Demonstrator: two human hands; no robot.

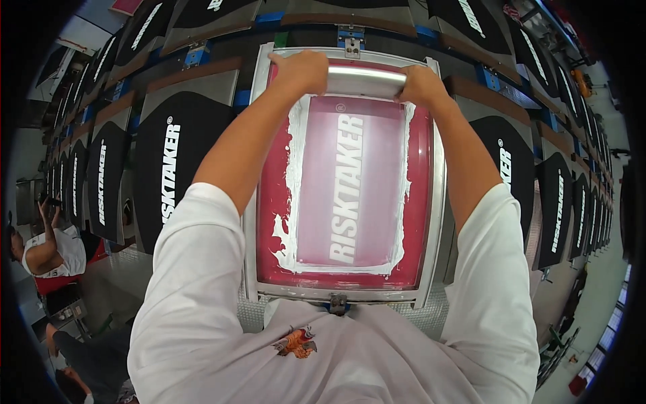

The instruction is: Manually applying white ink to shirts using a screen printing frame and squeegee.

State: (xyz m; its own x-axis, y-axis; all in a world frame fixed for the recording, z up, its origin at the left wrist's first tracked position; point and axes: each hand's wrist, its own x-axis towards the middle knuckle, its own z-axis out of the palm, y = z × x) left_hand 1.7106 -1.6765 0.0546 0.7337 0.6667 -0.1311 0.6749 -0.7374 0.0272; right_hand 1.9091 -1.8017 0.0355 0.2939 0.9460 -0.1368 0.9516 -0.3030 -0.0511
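Note:
A metal-framed printing screen point(434, 202) with a red mesh lies flat before me, a pale stencil area with white lettering in its middle and white ink smeared around it. Both my hands grip a squeegee with a shiny metal handle point(367, 77) at the far end of the screen. My left hand point(301, 71) is closed on its left end, my right hand point(420, 84) on its right end. My arms reach out over the screen in white short sleeves.
Black garments with white lettering lie on pallets on both sides, left point(171, 165) and right point(505, 168), in long curved rows. Blue clamps point(351, 37) hold the screen's far edge. A person in a white top point(50, 249) stands at the lower left.

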